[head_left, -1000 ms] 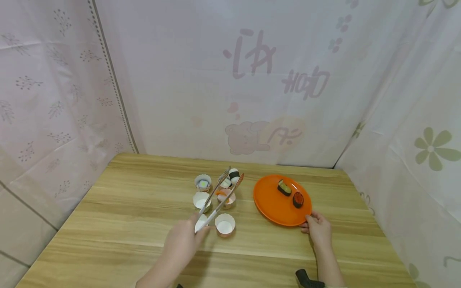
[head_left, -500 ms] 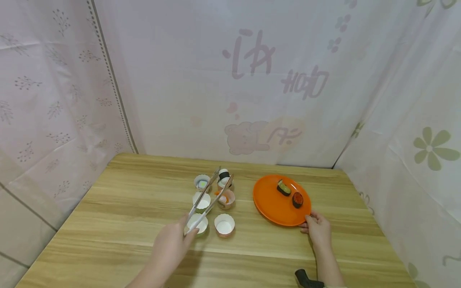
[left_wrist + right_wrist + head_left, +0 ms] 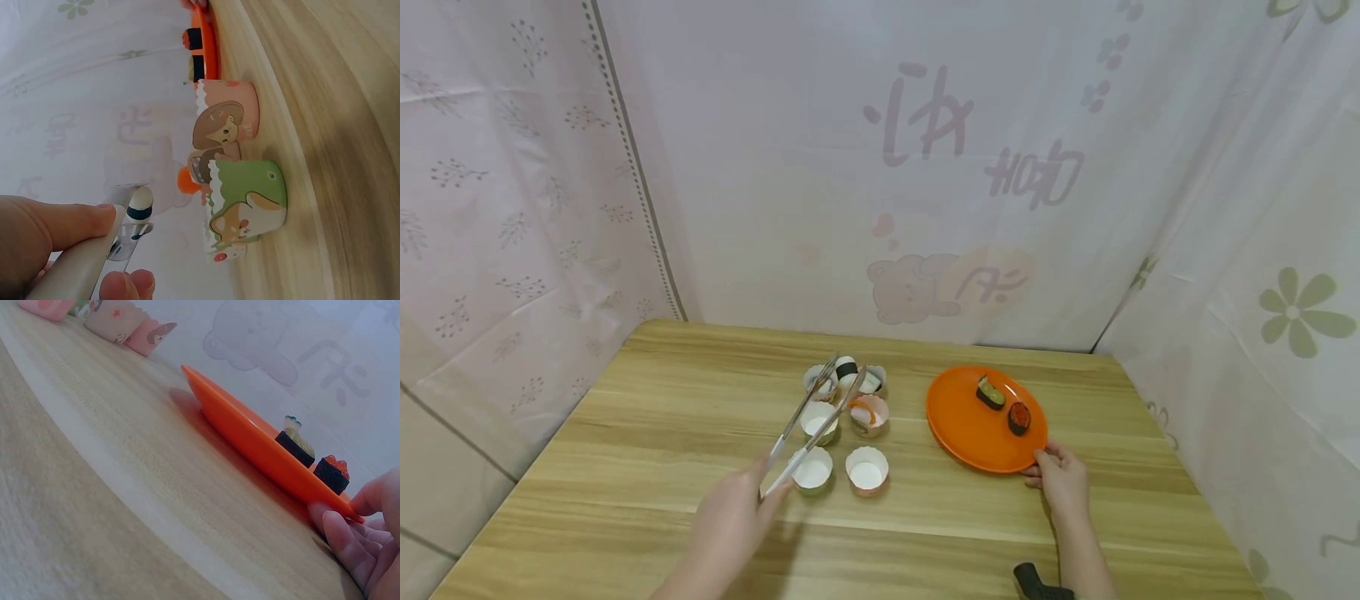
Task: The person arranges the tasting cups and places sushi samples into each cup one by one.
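Observation:
My left hand grips a pair of metal tongs with pale handles. Between the tong tips sits a white rice roll with a dark band, raised above the back paper cups. Beneath and beside it are the back left cup and the back right cup, each with something inside. My right hand pinches the near right rim of a round orange plate, thumb on top and fingers below. On that plate lie a green-topped sushi and a red roe sushi.
The middle right cup holds a piece with an orange top. Middle left, front left and front right cups show white insides. A black curved object lies at the table's near edge. Curtains enclose the back and sides.
My left hand has drawn the tongs leftward and slightly nearer, carrying the rice roll from above the back right cup toward the back left one. The right hand keeps its hold on the plate.

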Available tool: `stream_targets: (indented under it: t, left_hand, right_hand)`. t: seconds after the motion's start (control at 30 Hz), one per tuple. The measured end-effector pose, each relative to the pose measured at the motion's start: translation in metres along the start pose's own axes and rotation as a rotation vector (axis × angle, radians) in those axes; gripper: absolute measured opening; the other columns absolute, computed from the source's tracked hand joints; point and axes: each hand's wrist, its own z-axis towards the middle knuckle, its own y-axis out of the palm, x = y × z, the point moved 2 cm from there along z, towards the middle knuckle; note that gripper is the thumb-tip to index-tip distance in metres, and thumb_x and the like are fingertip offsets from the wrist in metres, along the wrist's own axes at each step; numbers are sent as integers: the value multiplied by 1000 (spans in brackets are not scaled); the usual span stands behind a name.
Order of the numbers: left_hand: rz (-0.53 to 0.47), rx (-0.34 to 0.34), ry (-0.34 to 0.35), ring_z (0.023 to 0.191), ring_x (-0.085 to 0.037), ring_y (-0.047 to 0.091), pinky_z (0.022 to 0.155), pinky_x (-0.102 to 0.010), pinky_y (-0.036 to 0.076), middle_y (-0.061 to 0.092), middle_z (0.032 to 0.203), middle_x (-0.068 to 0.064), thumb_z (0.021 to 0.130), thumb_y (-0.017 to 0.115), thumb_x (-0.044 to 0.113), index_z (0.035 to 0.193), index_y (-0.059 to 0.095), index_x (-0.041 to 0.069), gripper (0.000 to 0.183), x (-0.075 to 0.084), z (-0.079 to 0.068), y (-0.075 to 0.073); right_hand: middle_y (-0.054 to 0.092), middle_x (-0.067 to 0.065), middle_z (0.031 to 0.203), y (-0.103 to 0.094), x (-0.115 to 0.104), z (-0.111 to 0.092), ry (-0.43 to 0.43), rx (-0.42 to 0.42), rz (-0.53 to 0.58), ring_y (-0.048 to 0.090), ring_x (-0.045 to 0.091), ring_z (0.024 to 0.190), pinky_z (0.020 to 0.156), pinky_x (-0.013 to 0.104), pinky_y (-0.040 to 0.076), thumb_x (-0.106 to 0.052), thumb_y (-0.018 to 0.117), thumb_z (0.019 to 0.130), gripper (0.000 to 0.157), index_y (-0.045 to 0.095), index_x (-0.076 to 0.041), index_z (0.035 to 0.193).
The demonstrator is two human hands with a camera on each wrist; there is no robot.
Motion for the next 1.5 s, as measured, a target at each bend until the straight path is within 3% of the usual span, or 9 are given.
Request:
stream_targets:
  t: [0.37,0.9,1.23,1.5]
  left_hand:
    - [0,1,11,42,-6,37,39,-23,32,43,51,7,77,70,27,114,56,-1,48,-12,-8,-7]
    - [21,-72,-19,41,-6,33,38,-23,29,37,48,9,80,68,27,118,56,3,46,-24,-17,-11]
    - [7,-112,-23,42,-6,38,39,-22,33,47,53,6,80,68,26,118,53,-2,50,-29,-20,-13]
    - [32,-142,-31,44,-9,40,41,-25,35,48,53,5,79,69,28,120,53,0,52,-34,-22,-13]
  right_hand:
    - [62,10,82,0,1,1,4,0,5,61,14,59,53,28,51,-7,47,90,42,38,10,128]
    - [62,7,78,0,2,1,-4,12,16,61,14,56,51,28,51,-7,48,90,40,40,9,126]
    - [58,19,96,0,0,0,0,-8,-26,62,13,62,55,29,52,-10,47,92,43,36,8,130]
    - [59,19,96,0,1,1,0,-5,-36,62,14,61,55,29,52,-11,47,92,44,37,8,130]
